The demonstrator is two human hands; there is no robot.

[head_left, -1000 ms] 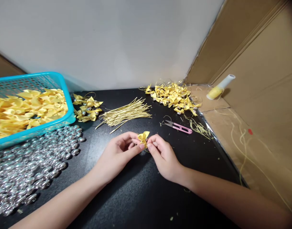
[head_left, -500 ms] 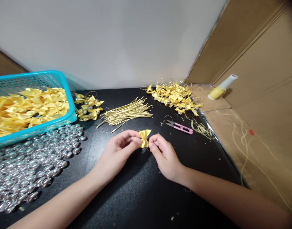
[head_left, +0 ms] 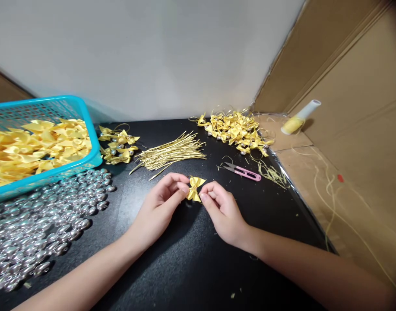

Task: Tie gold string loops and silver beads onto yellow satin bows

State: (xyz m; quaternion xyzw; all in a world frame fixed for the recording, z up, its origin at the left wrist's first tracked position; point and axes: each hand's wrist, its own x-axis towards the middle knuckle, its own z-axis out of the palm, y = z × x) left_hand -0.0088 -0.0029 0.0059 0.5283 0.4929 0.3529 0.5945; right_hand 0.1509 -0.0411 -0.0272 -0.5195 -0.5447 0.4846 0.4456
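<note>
Between my hands is a small yellow ribbon bow (head_left: 194, 188), its loops and tails spread, low over the black table. My left hand (head_left: 163, 201) pinches its left side between thumb and fingers. My right hand (head_left: 222, 211) is closed in a pinch at the bow's right edge; what lies between those fingertips is too small to make out. Beyond the hands lies a bundle of cut gold cords (head_left: 172, 153). Pink thread snips (head_left: 245, 172) rest to the right, blades pointing left.
At left a blue basket (head_left: 93, 142) holds many yellow bows, with silver beads (head_left: 49, 229) spread before it. Bows with beads form a small pile (head_left: 118, 144) and a larger pile (head_left: 235, 129). Cord scraps (head_left: 272, 175) and a white tube (head_left: 303, 116) are at right, by cardboard (head_left: 353, 129).
The bow has turned and spread wider, showing more of its face. My left fingers have shifted slightly left, and my right fingertips now meet the bow's edge.
</note>
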